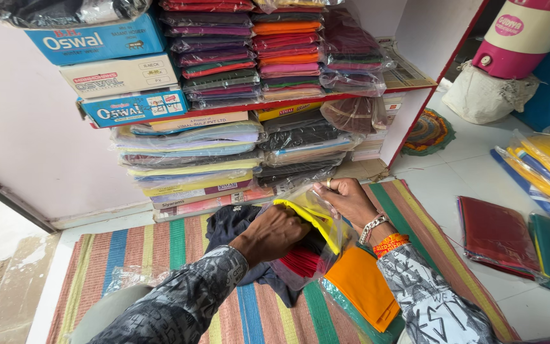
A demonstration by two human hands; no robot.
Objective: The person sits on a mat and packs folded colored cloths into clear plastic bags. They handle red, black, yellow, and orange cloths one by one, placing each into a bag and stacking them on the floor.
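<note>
I judge the step in hand to be bagging: folded cloth is going into, or sitting inside, a clear plastic bag [313, 220] held above the striped floor mat [160, 255]. My left hand [272, 234] is closed down over the dark folded cloth [233, 223] and the yellow fabric [307, 220] at the bag's mouth; its fingers curl under and are hidden, so I cannot tell exactly what they pinch. My right hand [346, 199] grips the bag's upper edge, fingers closed on the plastic and holding the mouth open. A red folded piece [300, 260] shows through the bag below the yellow one. An orange folded cloth [364, 286] lies on the mat just beside the bag, under my right wrist. Wrapped fabric stacks [224, 146] fill the shelf ahead. As I read it, the next move calls for keeping the mouth taut with the right hand while the left seats the cloth flat and square, without creasing it.
</note>
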